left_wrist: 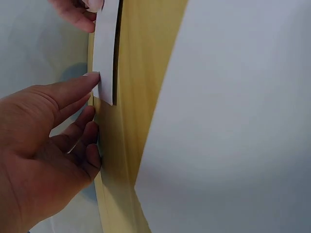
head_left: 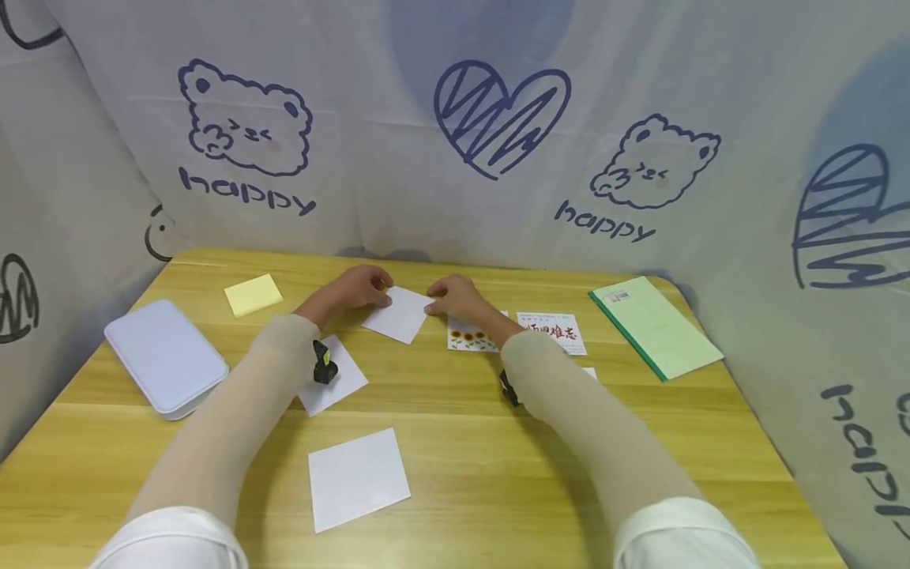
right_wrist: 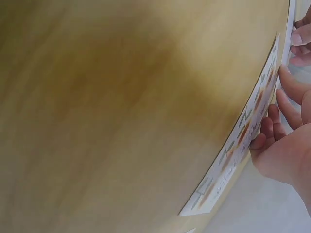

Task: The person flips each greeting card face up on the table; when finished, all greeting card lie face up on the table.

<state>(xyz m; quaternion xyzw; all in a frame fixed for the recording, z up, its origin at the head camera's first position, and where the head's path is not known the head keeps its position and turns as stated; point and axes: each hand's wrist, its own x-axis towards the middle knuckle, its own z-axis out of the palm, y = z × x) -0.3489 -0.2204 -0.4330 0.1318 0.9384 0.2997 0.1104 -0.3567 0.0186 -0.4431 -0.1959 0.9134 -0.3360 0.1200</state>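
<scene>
At the back of the table, in the head view, a small white card [head_left: 400, 314] lies between my two hands. My left hand [head_left: 358, 288] pinches its left edge between thumb and fingers. On the opposite edge, my right hand [head_left: 464, 302] grips it the same way. The left wrist view shows the thumb of the left hand [left_wrist: 43, 145] on the near end of the white card [left_wrist: 105, 58]. Below the right hand [right_wrist: 291, 131] lies a card with sunflowers [right_wrist: 233, 145], partly covered by that hand and wrist in the head view.
White cards lie under the left wrist [head_left: 341, 383] and nearer the front [head_left: 359, 479]. At left are a pale tin box [head_left: 165, 356] and yellow sticky notes [head_left: 253, 295]. A card with red characters [head_left: 550, 330] and a green notebook [head_left: 657, 328] lie at right. A printed curtain [head_left: 384, 158] hangs behind.
</scene>
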